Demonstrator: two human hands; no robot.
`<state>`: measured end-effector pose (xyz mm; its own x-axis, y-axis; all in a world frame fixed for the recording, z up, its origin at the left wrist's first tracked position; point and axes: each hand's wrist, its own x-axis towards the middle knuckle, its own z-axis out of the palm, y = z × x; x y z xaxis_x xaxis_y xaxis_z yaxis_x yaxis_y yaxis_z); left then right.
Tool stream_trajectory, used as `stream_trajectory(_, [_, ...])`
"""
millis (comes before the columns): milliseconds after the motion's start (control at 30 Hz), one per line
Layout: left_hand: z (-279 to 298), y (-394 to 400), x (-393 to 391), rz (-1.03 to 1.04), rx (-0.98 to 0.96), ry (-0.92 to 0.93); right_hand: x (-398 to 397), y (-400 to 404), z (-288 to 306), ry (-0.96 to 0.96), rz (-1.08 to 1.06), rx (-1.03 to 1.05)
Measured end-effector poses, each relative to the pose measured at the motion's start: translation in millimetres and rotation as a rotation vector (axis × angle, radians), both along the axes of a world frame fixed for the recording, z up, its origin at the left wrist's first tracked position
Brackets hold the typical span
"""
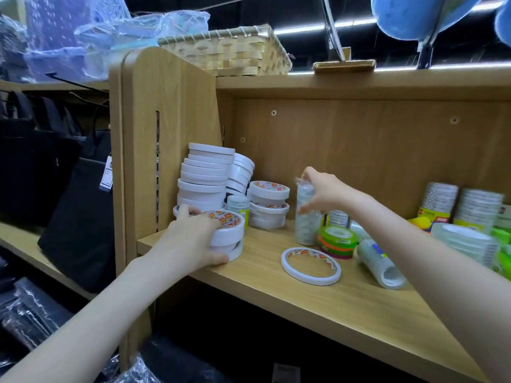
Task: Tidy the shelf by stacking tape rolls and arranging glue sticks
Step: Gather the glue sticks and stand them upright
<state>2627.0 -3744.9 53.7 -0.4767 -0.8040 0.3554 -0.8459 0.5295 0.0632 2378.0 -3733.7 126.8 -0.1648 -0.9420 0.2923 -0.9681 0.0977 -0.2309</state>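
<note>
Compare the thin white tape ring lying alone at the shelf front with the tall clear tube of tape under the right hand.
The thin tape ring lies flat; the clear tube stands upright. The ring is low and white, the tube tall and see-through. The ring lies untouched; the right hand grips the tube's top.

Shelf front free; tape stacks crowd left

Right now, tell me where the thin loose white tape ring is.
In the head view the thin tape ring lies flat near the shelf's front edge, just in front of the green tape roll and left of the toppled clear tape tube.
</note>
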Motion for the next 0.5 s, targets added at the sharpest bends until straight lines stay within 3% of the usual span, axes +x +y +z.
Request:
stream_trajectory(133, [8,-4,4,-0.048,0.137,0.05,7,7,10,0.382,-0.221,0.058])
stream_trajectory(233, [12,-6,12,-0.094,0.183,0.079,35,0,14,0.581,-0.18,-0.179])
stream_trajectory(300, [11,-5,17,-0.118,0.178,0.083,57,-13,7,0.532,0.075,-0.251])
stream_trajectory(367, [9,-3,21,-0.126,0.118,0.071,76,-27,-7,0.456,0.283,-0.101])
stream_trajectory(433, [6,0,25,-0.108,0.079,0.092,86,-38,-19,0.328,0.342,0.033])
stream_trajectory(500, [5,1,29,-0.118,0.09,0.108,86,-43,-22,0.162,0.37,0.008])
